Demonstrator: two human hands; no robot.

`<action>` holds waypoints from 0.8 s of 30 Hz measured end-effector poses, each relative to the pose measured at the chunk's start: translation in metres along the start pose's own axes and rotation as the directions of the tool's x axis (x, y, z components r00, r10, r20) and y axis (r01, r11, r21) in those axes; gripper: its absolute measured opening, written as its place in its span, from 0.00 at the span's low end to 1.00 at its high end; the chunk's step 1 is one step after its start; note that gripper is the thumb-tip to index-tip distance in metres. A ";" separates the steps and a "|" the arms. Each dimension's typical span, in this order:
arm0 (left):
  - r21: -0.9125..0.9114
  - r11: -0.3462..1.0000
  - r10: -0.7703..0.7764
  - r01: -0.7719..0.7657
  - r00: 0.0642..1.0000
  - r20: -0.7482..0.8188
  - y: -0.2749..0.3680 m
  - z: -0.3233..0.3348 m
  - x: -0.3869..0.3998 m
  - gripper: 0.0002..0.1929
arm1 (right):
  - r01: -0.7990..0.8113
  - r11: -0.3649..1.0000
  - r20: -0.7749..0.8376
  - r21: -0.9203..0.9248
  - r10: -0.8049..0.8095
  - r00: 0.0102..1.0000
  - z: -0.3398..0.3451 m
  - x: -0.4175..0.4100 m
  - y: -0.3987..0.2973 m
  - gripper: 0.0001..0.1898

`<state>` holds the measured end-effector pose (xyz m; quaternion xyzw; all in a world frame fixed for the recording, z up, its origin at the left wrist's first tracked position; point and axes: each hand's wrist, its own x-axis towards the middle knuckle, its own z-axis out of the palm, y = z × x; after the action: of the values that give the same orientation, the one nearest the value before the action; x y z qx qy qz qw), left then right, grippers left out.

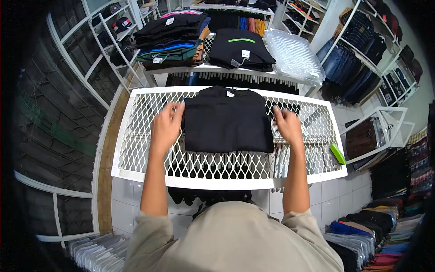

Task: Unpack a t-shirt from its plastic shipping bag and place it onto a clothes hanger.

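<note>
A black garment [227, 125], folded into a rough rectangle with a small white label near its far edge, lies flat on the white metal mesh table [221, 183]. At the garment's left side is my left hand [167, 124], its thumb and fingers bent close to the fabric edge; whether it pinches any cloth cannot be told. Just off the right side, my right hand [288, 125] hovers with curled fingers, and a narrow gap parts it from the garment.
A lime-green brush [337, 154] lies at the table's right edge. Beyond stand a folded clothing stack [173, 37], black folded garments [239, 51] and clear plastic packages [294, 54] on another white table. Bagged clothes [98, 251] are at lower left.
</note>
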<state>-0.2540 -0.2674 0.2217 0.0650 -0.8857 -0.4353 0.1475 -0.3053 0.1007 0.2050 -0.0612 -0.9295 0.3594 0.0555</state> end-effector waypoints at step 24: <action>-0.015 0.926 0.369 -0.378 0.912 -0.178 0.065 0.023 0.156 0.11 | 0.439 0.867 -0.419 0.236 -0.317 0.851 -0.004 0.122 -0.081 0.12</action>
<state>-0.4085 -0.2485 0.2916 -0.0716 -0.8548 -0.4135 0.3054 -0.4306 0.0626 0.2693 0.0692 -0.8244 0.4701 0.3076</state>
